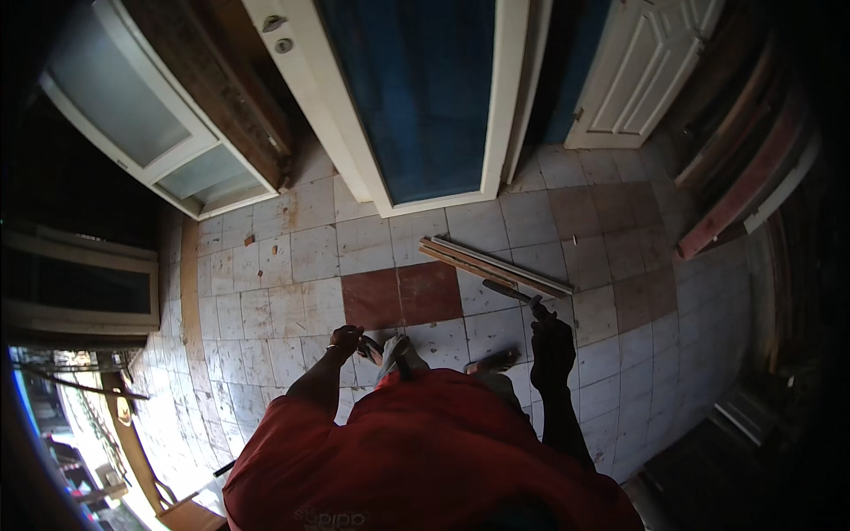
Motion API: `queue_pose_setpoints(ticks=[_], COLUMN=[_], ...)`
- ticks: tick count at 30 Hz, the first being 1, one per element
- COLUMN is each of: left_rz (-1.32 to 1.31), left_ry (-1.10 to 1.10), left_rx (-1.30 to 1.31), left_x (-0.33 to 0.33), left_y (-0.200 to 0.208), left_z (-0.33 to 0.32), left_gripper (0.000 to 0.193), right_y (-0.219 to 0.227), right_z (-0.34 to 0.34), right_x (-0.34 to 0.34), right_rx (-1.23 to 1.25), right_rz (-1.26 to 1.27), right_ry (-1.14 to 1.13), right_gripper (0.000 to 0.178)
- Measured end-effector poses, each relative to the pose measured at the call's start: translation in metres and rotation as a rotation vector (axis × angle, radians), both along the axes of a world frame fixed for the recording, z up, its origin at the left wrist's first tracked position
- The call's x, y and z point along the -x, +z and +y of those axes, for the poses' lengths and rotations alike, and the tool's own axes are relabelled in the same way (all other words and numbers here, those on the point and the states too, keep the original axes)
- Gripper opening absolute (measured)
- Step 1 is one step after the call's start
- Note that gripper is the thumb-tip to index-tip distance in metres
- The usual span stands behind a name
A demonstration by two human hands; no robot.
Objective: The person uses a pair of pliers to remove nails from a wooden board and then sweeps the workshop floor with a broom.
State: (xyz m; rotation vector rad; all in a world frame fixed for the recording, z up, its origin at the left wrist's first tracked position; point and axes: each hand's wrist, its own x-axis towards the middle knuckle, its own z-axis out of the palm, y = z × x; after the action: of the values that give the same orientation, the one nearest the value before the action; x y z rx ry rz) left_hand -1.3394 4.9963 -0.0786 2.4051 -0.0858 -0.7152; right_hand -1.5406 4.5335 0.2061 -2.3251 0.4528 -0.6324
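My right hand (552, 341) grips a long, dark, flat tool (505, 289) by one end, prob for reach; can't tell if my left hand (346, 337) is closed.

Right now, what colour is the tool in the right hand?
The tool looks dark, nearly black; best seen in the head view.

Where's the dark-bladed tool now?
In the head view, right of centre: the dark-bladed tool is in the right hand, near the wooden strips.
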Motion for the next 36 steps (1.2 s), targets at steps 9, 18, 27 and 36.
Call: queue_pose_setpoints(ticks=[9, 18, 27, 36], left_rz=[0.378, 0.529, 0.309, 0.298], left_ry=[-0.141, -0.352, -0.997, -1.1], left_rx=[0.298, -0.006, -0.236, 0.241], left_x=[0.017, 0.034, -0.003, 0.223], left_y=[0.063, 0.038, -0.021, 0.099], left_z=[-0.419, -0.594, -0.929, -1.369], left_gripper=[0.038, 0.044, 0.053, 0.038], right_y=[0.055, 0.106, 0.151, 0.145], right_z=[-0.26, -0.414, -0.54, -0.679], right_x=[0.237, 0.322, 0.398, 0.494], right_rx=[0.112, 0.267, 0.314, 0.164], right_rz=[-0.325, -0.738, -0.977, -1.374], right_ry=[-0.768, -1.107, -1.506, -1.718], right_gripper=[0.029, 0.035, 0.048, 0.051])
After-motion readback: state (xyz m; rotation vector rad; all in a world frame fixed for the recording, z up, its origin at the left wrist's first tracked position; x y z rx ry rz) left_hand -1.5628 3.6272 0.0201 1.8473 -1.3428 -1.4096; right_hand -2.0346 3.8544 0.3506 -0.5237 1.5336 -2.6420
